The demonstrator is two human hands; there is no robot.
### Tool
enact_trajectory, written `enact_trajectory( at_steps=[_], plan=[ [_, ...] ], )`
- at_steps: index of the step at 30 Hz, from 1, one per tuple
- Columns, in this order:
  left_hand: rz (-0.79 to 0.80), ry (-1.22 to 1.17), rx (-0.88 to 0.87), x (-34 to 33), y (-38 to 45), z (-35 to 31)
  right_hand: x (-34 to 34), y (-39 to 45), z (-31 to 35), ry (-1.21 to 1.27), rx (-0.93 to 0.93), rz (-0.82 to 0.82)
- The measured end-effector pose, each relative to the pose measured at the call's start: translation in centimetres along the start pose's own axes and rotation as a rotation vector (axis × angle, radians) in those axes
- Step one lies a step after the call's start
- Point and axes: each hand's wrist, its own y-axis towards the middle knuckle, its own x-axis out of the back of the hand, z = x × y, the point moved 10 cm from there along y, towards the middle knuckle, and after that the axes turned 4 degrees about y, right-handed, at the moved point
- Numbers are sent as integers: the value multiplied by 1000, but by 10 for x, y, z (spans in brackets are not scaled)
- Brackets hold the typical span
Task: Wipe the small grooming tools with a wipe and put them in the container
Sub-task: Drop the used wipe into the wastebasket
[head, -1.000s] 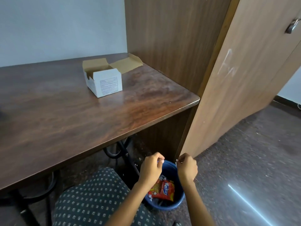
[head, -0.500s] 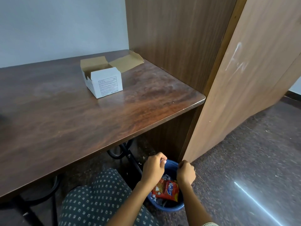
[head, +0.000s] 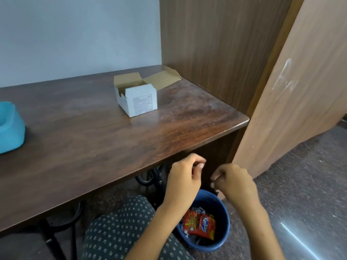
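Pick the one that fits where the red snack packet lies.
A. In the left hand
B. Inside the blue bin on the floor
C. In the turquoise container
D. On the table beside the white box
B: the red packet lies among scraps inside the blue bin, below both hands.

We see a bench (head: pixel 78 139) of dark brown wood grain, reddish where light falls on it. On it stands a white box (head: pixel 139 101) with tan inner flaps and a patch of grey print. At the left edge is a turquoise container (head: pixel 10 128). The wall (head: pixel 75 34) is pale grey-blue, the cabinet (head: pixel 216 44) dark brown, the door (head: pixel 309 81) lighter tan (with whitish scribbles). Below, a blue bin (head: pixel 224 228) holds a red and yellow wrapper (head: pixel 200 225). Dark cloth (head: pixel 116 231) bears small pale squares.
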Motion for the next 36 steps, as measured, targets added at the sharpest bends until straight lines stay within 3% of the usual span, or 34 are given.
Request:
enact_trajectory(
  at_steps=[5, 8, 11, 15, 19, 27, 36],
  plan=[
    [-202, -128, -12, 84, 3, -20, 71, -32, 105, 176, 410, -185],
    [-338, -112, 6, 130, 8, -11, 83, -22, 158, 301, 551, -310],
    [-465, -106, 67, 164, 17, 15, 73, 8, 193, 406, 568, -371],
    [-553, -59, 178, 186, 35, 55, 37, 59, 209, 378, 452, -334],
    [-518, 44, 278, 189, 60, 79, 5, 87, 217, 353, 342, -200],
    [-232, -44, 389, 161, 97, 97, -18, 106, 226, 500, 284, -54],
    [-333, -58, 454, 187, 80, 111, -39, 85, 260, 436, 441, -27]
  ],
)
